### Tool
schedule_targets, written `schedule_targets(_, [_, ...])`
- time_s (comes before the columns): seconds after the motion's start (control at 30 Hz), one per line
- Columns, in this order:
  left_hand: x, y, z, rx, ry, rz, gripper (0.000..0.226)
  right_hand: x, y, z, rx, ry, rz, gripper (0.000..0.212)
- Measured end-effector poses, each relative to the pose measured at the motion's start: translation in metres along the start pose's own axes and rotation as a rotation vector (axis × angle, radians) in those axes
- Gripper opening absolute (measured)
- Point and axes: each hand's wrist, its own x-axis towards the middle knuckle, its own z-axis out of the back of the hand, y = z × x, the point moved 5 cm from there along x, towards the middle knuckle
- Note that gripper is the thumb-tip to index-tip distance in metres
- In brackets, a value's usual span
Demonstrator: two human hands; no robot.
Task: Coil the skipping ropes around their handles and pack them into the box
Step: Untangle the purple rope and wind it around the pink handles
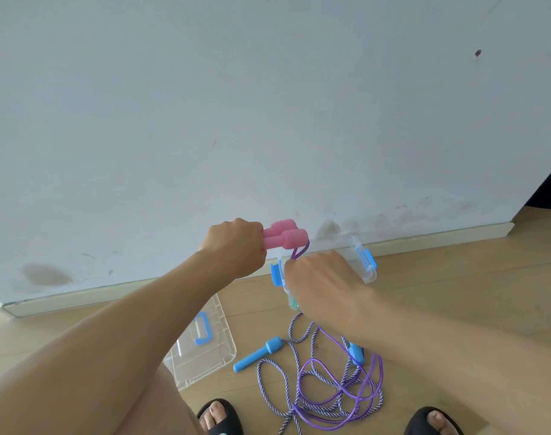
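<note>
a person starts coiling the thin glossy purple plastic skipping rope (340, 390) round its two stubby pink plastic handles (285, 238), above the floor.

the left hand (233, 246) clamps both handles together; the right hand (321, 281) pinches the cord just below them. the cord looks light, slick and springy, best held near the handles. its slack lies tangled with a striped braided rope with blue handles (257, 354) before the clear plastic box (363, 262).

wood floor (456, 293) | on it: clear box (366, 265), lid (205, 350), blue-handled rope (277, 375), purple rope (346, 390)
</note>
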Motion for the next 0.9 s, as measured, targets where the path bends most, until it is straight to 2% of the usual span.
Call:
schedule_targets(0.1, [0.000, -0.004, -0.002, 0.072, -0.020, -0.045, 0.013, 0.006, -0.005, 0.001, 0.071, -0.017, -0.056, 0.022])
schedule_targets(0.2, [-0.002, -0.006, -0.001, 0.116, -0.101, -0.073, 0.009, 0.006, -0.023, 0.014, 0.387, -0.035, -0.063, 0.040])
schedule_targets(0.3, [-0.001, -0.006, -0.003, 0.089, -0.120, -0.044, 0.010, -0.001, -0.029, 0.019, 0.663, -0.046, -0.066, 0.034])
schedule_targets(0.37, [-0.001, 0.001, -0.009, -0.024, -0.050, 0.019, 0.014, -0.003, -0.014, 0.002, 0.559, 0.026, -0.048, 0.022])
schedule_targets(0.47, [-0.001, 0.014, -0.019, -0.141, 0.073, 0.098, 0.016, -0.005, 0.015, -0.022, 0.158, 0.111, 0.050, 0.019])
schedule_targets(0.57, [0.002, 0.017, -0.022, -0.353, 0.126, 0.145, 0.018, -0.005, 0.006, -0.032, 0.065, 0.216, -0.050, 0.025])
schedule_targets(0.63, [0.002, 0.011, -0.020, -0.447, 0.121, 0.133, 0.019, -0.006, 0.005, -0.032, 0.055, 0.130, -0.057, 0.026])
schedule_targets(0.67, [0.000, 0.007, -0.018, -0.417, 0.118, 0.115, 0.018, -0.005, 0.009, -0.030, 0.060, 0.086, -0.033, 0.025])
schedule_targets(0.73, [-0.006, -0.001, -0.018, -0.220, 0.111, 0.062, 0.015, -0.003, 0.022, -0.020, 0.133, 0.027, 0.066, 0.047])
schedule_targets(0.77, [-0.011, -0.006, -0.019, -0.096, 0.117, 0.024, 0.016, -0.001, 0.027, -0.013, 0.132, 0.004, 0.120, 0.049])
schedule_targets(0.87, [-0.021, -0.023, -0.016, 0.131, 0.112, -0.095, 0.016, 0.008, 0.020, 0.012, 0.146, 0.007, 0.156, 0.006])
schedule_targets(0.9, [-0.024, -0.029, -0.016, 0.132, 0.103, -0.114, 0.012, 0.012, 0.008, 0.019, 0.218, -0.038, 0.114, 0.010])
